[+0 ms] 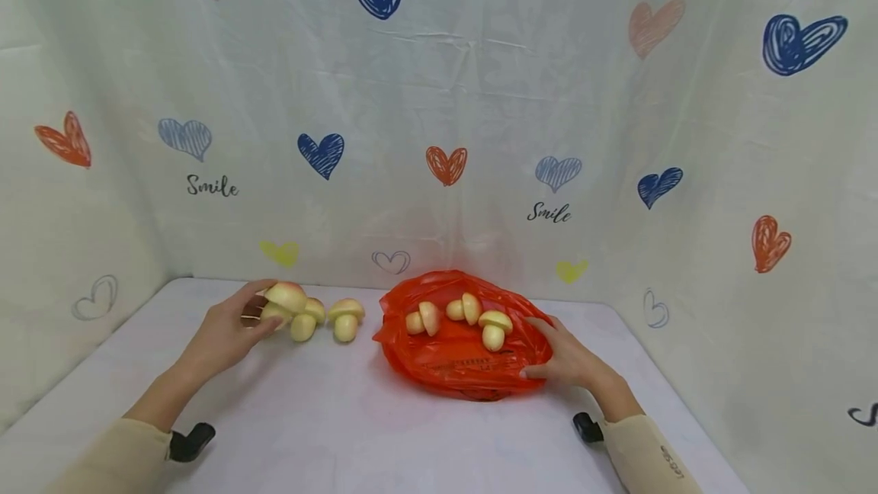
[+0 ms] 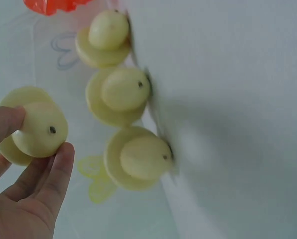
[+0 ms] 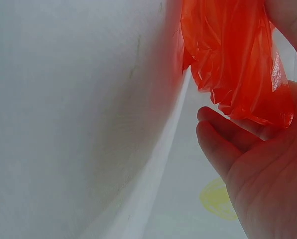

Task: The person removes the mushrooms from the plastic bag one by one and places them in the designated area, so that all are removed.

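Thumb and fingers of my left hand (image 1: 222, 334) grip a toy mushroom (image 2: 41, 132) with a pale, rounded cap and stem, raised off the table. Beside it, three more mushrooms stand in a row in the left wrist view: a near one (image 2: 146, 158), a middle one (image 2: 123, 89) and a far one (image 2: 108, 32). An opened red plastic bag (image 1: 459, 380) lies mid-table with three mushrooms inside, one of them a mushroom (image 1: 494, 330) near its right side. My right hand (image 1: 572, 357) holds the bag's right rim, thumb on one side and fingers partly hidden behind the plastic.
A white cloth covers the table (image 1: 384, 448). Behind and at both sides hangs a pale curtain (image 1: 480, 97) printed with hearts and "Smile". Black wrist-worn pieces show at the left cuff (image 1: 192, 442) and right cuff (image 1: 588, 428).
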Tool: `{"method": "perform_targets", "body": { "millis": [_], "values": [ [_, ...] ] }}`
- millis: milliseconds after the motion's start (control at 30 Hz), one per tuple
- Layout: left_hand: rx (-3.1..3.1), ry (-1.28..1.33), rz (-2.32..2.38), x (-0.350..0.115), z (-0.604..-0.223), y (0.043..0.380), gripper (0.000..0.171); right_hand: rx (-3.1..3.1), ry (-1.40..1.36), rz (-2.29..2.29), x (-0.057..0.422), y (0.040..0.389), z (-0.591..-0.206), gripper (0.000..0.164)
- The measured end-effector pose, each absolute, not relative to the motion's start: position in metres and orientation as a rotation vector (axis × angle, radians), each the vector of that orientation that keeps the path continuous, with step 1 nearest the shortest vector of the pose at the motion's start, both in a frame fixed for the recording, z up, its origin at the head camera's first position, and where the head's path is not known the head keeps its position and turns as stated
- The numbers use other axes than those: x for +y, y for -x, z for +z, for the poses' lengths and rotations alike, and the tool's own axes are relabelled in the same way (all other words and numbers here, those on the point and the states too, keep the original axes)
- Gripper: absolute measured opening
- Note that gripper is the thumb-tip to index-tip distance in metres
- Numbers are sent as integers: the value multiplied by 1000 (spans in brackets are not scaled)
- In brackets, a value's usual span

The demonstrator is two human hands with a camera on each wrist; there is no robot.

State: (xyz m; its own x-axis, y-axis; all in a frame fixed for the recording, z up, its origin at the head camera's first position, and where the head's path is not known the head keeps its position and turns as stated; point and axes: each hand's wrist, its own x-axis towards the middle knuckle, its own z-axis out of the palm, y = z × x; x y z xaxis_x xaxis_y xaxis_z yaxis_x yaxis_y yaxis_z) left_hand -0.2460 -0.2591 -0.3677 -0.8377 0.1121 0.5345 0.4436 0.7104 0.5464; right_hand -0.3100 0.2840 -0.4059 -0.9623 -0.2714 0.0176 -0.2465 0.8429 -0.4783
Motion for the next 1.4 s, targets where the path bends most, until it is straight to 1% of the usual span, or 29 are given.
{"method": "perform_targets", "body": {
  "millis": [633, 1100, 1400],
  "values": [
    [-2465, 228, -853, -319, -374, 260, 54, 2965, 421, -751, 282, 310, -406, 95],
    [-2639, 148, -838, -342, -389, 271, 57, 2984, 471, -734, 285, 311, -406, 94],
    [-2778, 125, -839, -348, -395, 281, 64, 2975, 476, -731, 285, 312, -406, 95]
  ]
}}
